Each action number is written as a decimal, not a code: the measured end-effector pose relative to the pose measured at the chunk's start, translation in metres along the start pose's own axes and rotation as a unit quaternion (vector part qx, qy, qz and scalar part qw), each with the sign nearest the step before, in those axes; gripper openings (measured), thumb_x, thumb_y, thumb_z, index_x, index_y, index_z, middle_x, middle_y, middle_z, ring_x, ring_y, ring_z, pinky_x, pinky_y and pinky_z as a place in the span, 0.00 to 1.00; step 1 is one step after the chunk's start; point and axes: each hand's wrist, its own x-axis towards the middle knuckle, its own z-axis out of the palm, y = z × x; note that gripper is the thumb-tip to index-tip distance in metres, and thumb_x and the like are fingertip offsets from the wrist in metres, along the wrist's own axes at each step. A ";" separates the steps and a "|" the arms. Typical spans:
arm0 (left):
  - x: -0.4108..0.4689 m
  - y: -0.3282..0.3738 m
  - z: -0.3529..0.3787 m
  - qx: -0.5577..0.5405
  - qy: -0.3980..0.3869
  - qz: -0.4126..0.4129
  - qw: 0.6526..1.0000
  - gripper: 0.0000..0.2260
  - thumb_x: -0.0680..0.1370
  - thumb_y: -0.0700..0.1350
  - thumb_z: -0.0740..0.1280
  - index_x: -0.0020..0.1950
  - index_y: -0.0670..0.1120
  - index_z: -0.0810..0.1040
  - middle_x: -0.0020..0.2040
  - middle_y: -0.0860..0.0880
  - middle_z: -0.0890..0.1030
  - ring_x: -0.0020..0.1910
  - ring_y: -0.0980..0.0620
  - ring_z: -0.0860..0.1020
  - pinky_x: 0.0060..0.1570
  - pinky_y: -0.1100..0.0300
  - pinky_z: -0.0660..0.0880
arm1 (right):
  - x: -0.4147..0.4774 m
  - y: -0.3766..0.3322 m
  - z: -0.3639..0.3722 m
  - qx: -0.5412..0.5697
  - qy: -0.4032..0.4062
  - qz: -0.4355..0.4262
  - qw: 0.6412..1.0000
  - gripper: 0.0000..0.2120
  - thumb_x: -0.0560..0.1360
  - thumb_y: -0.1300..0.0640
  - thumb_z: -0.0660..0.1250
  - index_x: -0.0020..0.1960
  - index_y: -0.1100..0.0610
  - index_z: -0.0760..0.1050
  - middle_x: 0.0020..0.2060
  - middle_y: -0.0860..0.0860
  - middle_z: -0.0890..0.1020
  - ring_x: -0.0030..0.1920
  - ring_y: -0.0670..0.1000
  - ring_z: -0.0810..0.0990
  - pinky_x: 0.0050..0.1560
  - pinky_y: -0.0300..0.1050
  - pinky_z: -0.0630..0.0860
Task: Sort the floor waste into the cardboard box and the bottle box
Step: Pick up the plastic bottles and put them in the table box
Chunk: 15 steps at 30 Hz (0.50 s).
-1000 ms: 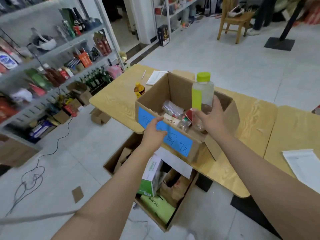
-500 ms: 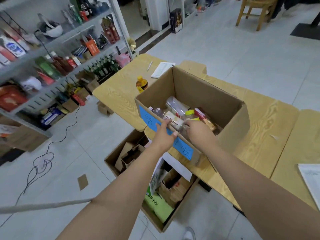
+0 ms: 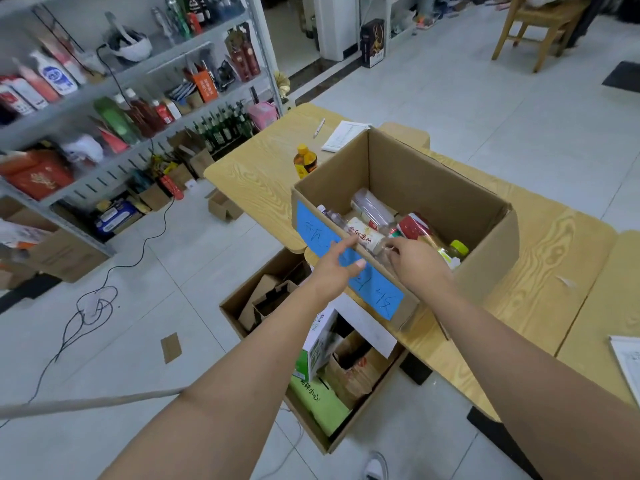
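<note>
Released since a second ago, the green-capped bottle (image 3: 454, 251) now lies on its side in the bottle box (image 3: 408, 174), just beyond the right hand (image 3: 414, 259), whose grip is loose and holds nothing, fingers curled over the near rim. Beside it, the left hand (image 3: 337, 263) rests open against the blue label (image 3: 377, 292). Below the table (image 3: 540, 271), the cardboard box (image 3: 360, 420) sits on the floor (image 3: 121, 341), and a cardboard scrap (image 3: 171, 347) lies well apart.

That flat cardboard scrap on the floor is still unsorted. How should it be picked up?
The cardboard scrap lies flat on the tile floor, with nothing to wrap around. Come from above, probably pinching a long edge or lifting a corner first, then taking a thumb-and-finger grip across its thickness.
</note>
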 end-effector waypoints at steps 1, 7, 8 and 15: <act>-0.005 -0.003 -0.005 -0.013 0.016 0.010 1.000 0.21 0.80 0.47 0.66 0.71 0.61 0.69 0.78 0.51 0.59 0.75 0.48 0.61 0.70 0.46 0.67 | -0.001 -0.006 0.000 0.030 0.020 0.002 0.999 0.15 0.80 0.55 0.58 0.64 0.51 0.76 0.47 0.52 0.84 0.43 0.53 0.81 0.40 0.50 0.80; -0.029 -0.018 -0.051 -0.065 0.097 0.028 0.993 0.19 0.80 0.44 0.65 0.71 0.53 0.70 0.72 0.52 0.68 0.72 0.54 0.66 0.68 0.53 0.67 | -0.002 -0.085 -0.004 0.154 0.111 -0.058 0.980 0.17 0.80 0.56 0.62 0.68 0.57 0.73 0.62 0.55 0.79 0.62 0.55 0.77 0.60 0.49 0.73; -0.033 -0.020 -0.063 -0.073 0.111 0.021 0.991 0.18 0.80 0.44 0.65 0.70 0.52 0.71 0.71 0.51 0.69 0.69 0.53 0.68 0.66 0.54 0.69 | -0.003 -0.101 -0.002 0.168 0.110 -0.065 0.977 0.18 0.80 0.56 0.62 0.68 0.57 0.73 0.63 0.54 0.78 0.63 0.54 0.76 0.62 0.49 0.71; -0.079 -0.062 -0.160 -0.026 0.196 -0.010 0.980 0.04 0.77 0.44 0.69 0.49 0.45 0.78 0.43 0.49 0.80 0.44 0.48 0.79 0.47 0.56 0.77 | -0.021 -0.190 0.034 0.193 0.047 -0.088 0.976 0.18 0.79 0.52 0.64 0.67 0.53 0.73 0.62 0.52 0.78 0.60 0.53 0.77 0.57 0.47 0.71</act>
